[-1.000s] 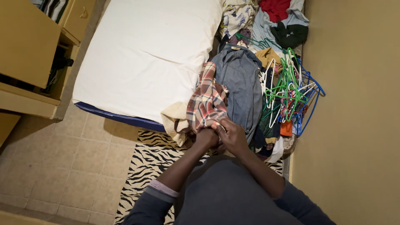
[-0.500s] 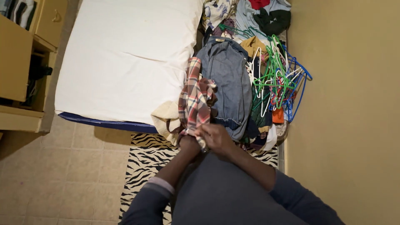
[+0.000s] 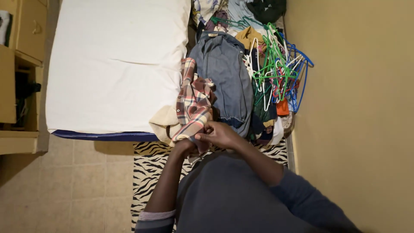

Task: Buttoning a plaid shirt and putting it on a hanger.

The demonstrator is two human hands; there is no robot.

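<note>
Gripping the plaid shirt's [image 3: 192, 103] near end, both hands' fingers [image 3: 206, 137] close on it, its length running away up the bed [image 3: 112, 64].

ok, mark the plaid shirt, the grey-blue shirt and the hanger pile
plaid shirt [image 3: 192, 101], head view, on the bunched middle of the fabric.
grey-blue shirt [image 3: 224, 73], head view, on its flat back panel.
hanger pile [image 3: 278, 71], head view, on the tangled green hangers.

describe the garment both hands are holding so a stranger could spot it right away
Start at the white mattress and go to its right edge, where clothes are heaped. The plaid shirt lies at the near left of the heap, beside a blue-grey shirt, gripped by the left hand and right hand. It alone has red, cream and grey checks.
</note>
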